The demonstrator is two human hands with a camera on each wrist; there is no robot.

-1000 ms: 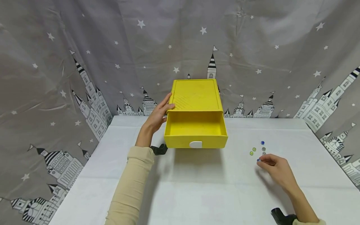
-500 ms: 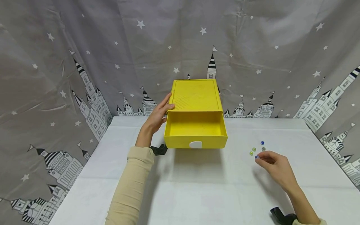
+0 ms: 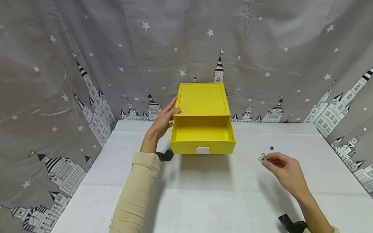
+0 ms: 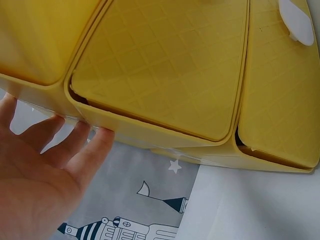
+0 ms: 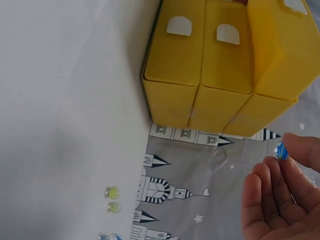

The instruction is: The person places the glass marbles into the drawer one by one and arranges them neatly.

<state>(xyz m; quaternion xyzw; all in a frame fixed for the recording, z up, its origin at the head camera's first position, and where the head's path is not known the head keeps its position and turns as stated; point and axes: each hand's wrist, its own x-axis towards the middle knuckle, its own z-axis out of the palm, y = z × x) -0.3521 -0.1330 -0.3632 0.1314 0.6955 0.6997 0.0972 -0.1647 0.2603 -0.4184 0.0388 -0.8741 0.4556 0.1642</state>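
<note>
A yellow drawer unit [image 3: 204, 98] stands at the back middle of the table in the head view, its top drawer [image 3: 201, 147] pulled out and bare inside. My left hand [image 3: 161, 124] lies against the unit's left side; in the left wrist view its fingertips [image 4: 103, 140] touch the yellow wall. Over the table at the right, my right hand [image 3: 287, 173] pinches a blue marble [image 5: 281, 151] between thumb and fingertips. Two green marbles [image 5: 114, 193] and another blue marble [image 3: 271, 148] lie on the table nearby. My right hand may cover others.
The right wrist view shows the unit as a stack of drawers with white pulls [image 5: 228, 34]. Below and around it spreads a white tablecloth [image 3: 221, 207]. Behind hangs a grey curtain [image 3: 163, 38] printed with castles and stars.
With the blue marble pinched, my right hand has risen slightly up and left in the head view, now covering grey marbles seen earlier. My left hand and the drawer unit stay put.
</note>
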